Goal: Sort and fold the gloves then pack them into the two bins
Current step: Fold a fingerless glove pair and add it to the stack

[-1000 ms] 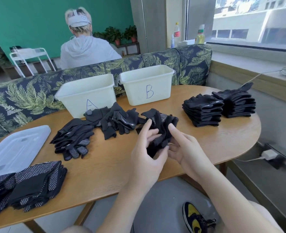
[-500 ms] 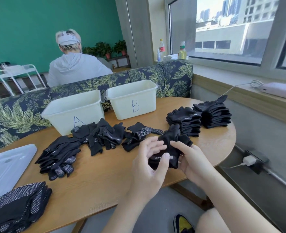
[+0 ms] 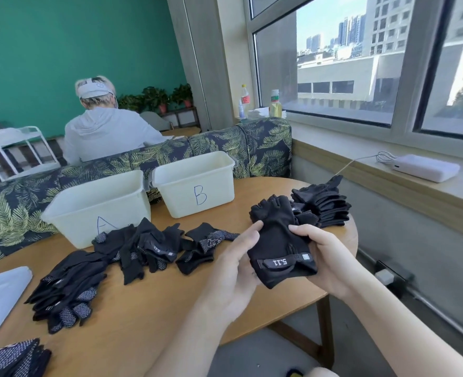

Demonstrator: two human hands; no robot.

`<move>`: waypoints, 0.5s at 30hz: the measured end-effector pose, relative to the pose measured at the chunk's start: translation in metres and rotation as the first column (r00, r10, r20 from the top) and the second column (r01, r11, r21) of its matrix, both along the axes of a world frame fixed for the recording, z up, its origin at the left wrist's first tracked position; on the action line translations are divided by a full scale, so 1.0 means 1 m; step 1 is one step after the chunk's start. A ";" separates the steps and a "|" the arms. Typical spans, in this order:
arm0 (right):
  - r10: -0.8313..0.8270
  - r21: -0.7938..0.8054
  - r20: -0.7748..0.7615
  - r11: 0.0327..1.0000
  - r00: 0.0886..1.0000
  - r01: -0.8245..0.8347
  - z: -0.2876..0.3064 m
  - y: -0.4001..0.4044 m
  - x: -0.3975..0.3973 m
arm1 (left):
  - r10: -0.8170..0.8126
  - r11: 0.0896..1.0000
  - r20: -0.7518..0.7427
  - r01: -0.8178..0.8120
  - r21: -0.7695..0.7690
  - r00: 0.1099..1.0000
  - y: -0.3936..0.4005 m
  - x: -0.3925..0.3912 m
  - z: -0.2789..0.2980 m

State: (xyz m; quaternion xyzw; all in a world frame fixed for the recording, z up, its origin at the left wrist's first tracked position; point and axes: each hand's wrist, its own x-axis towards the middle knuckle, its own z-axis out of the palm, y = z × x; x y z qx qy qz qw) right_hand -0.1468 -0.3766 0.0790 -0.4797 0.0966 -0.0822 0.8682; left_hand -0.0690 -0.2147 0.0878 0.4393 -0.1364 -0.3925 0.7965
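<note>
Holding one black fingerless glove (image 3: pixel 278 240) up between both hands, you are in the sorting-and-folding step, and it looks less than half done: both bins appear to hold nothing from this angle. The glove hangs in the air above the near right edge of the worktop (image 3: pixel 132 317), finger stubs pointing away from you and the wrist strap with its printed label toward you.

Your left hand (image 3: pixel 234 270) cups the glove's left side, thumb lying along its edge and fingers curled behind. Your right hand (image 3: pixel 324 257) grips the right side, thumb pressed on top and fingers wrapped beneath the cuff.

The next move probably calls for doubling the glove over and setting it on a folded stack (image 3: pixel 324 204) at the far right, just beyond the glove. After that, the loose pile (image 3: pixel 146 247) in front of bin A (image 3: pixel 94 205) and the heap (image 3: pixel 64 292) on the left need the same. Bin B (image 3: pixel 195 183) stands beside A, well clear of your hands.
</note>
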 end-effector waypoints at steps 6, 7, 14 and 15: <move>-0.005 -0.020 0.000 1.000 1.000 0.005 0.011 -0.027 -0.002 | -0.107 0.994 -0.037 0.106 -0.008 0.994 -0.015 0.005 0.002; 0.002 -0.025 -0.001 1.000 1.000 -0.002 0.012 -0.031 -0.002 | -0.099 0.995 0.008 0.099 0.019 0.995 -0.019 0.007 0.003; -0.057 -0.158 -0.060 0.986 0.997 0.047 0.021 -0.048 0.017 | 0.164 0.948 0.394 -0.255 0.189 0.904 -0.056 0.027 0.013; -0.096 -0.180 -0.062 0.980 0.993 0.084 0.023 -0.052 0.024 | 0.173 0.937 0.453 -0.288 0.199 0.875 -0.062 0.034 0.014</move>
